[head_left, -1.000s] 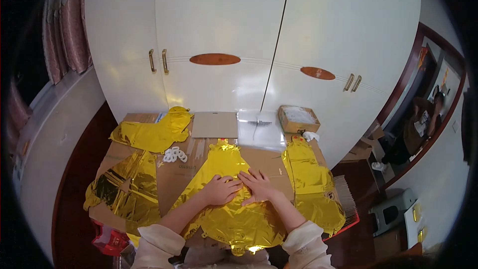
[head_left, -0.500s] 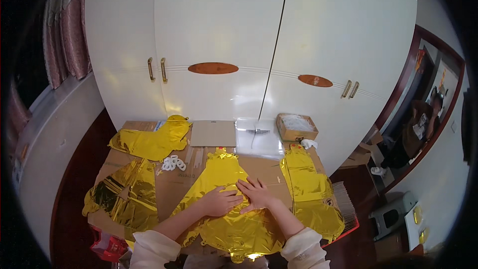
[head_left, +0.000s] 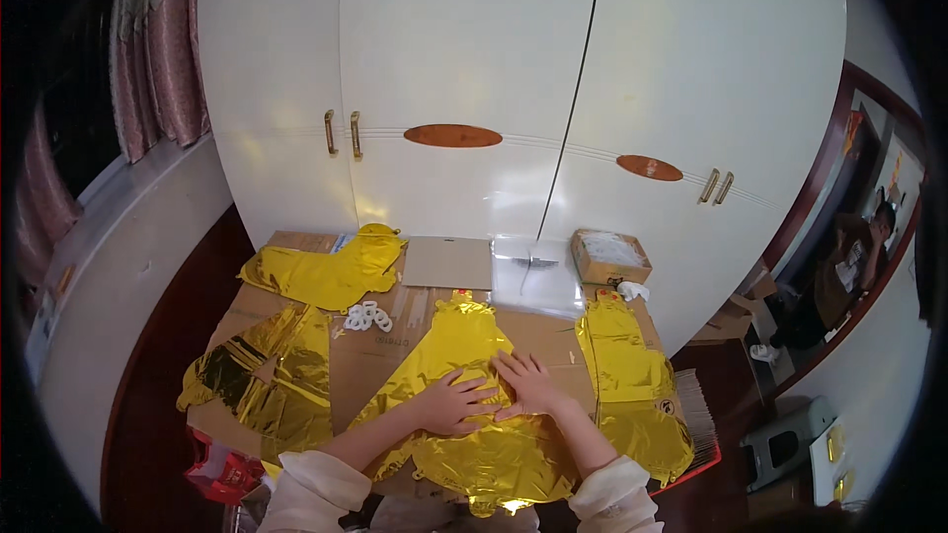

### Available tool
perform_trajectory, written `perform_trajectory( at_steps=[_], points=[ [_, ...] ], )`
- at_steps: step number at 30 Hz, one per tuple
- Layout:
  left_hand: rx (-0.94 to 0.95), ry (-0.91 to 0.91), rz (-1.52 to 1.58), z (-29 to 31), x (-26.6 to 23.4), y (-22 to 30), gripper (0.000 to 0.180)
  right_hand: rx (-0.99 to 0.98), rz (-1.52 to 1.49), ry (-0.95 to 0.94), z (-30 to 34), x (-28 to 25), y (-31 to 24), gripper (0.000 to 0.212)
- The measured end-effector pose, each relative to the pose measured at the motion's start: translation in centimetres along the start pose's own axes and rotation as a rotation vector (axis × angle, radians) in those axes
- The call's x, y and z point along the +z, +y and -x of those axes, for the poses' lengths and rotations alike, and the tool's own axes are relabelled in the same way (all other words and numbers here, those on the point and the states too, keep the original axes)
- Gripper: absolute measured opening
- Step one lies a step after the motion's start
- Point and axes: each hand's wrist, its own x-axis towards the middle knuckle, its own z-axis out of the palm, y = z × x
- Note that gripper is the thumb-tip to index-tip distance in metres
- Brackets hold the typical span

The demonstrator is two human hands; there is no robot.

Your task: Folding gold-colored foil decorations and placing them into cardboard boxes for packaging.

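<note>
Bell-shaped foil piece (head_left: pixel 484 454) under left hand (head_left: pixel 456 405) and right hand (head_left: pixel 530 387)

A white wardrobe (head_left: pixel 464 49) fills the upper part of the frame. Below it, brown cardboard (head_left: pixel 355 370) covers the work surface, perhaps laid there as a smooth base for the film.

The gold bell-shaped foil piece lies flat on it, at the lower centre of the frame. Its long axis runs nearly straight up and down the picture; the narrow end points up toward the wardrobe, and the wide, flared end reaches the lower edge, nearest the person.

Three more gold pieces lie around it: a left piece (head_left: pixel 296 395), an upper-left piece (head_left: pixel 326 271) and a right piece (head_left: pixel 632 375). Set out to the sides like this, they seem to leave the middle to the one under the hands.

Along the back are clear plastic sheets (head_left: pixel 553 286), a beige card (head_left: pixel 449 262) and a small carton (head_left: pixel 617 274) with whitish contents, probably placed there to be within reach.

Both hands are palm down with fingers extended, pinching nothing; the spread seems meant to hold the thin film flat. They are close together, but whether they touch cannot be told.

Smallest, a cluster of white rings (head_left: pixel 367 316) sits left of the foil's narrow end.
</note>
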Motion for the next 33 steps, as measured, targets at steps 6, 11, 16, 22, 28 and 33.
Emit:
perform_trajectory(
  at_steps=[6, 11, 16, 22, 28, 33],
  points=[
    [-0.066, -0.084, -0.02, 0.3, 0.1, 0.5, 0.054, 0.175, -0.278, 0.426, 10.0, -2.1, -3.9, 0.082],
    [-0.067, -0.018, 0.018, -0.2, -0.6, 0.5, 0.052, 0.696, -0.971, 0.816, 22.0, 3.1, -9.3, 0.027],
    [-0.054, -0.041, 0.008, 0.0, -0.7, 0.6, 0.052, 1.002, -1.523, 0.889, 25.1, 9.2, -15.3, 0.014],
    [-0.065, -0.041, 0.036, -0.1, -1.1, 1.1, 0.052, 0.97, -1.976, 0.612, 23.9, 8.3, -16.6, 0.015],
    [-0.061, -0.025, 0.075, -0.1, -0.5, 1.0, 0.052, 0.962, -1.677, 0.563, 22.5, 7.4, -16.2, 0.016],
    [-0.064, -0.021, 0.057, -0.1, -0.3, 1.2, 0.05, 0.762, -1.089, 0.725, 19.9, 6.3, -17.3, 0.009]
  ],
)
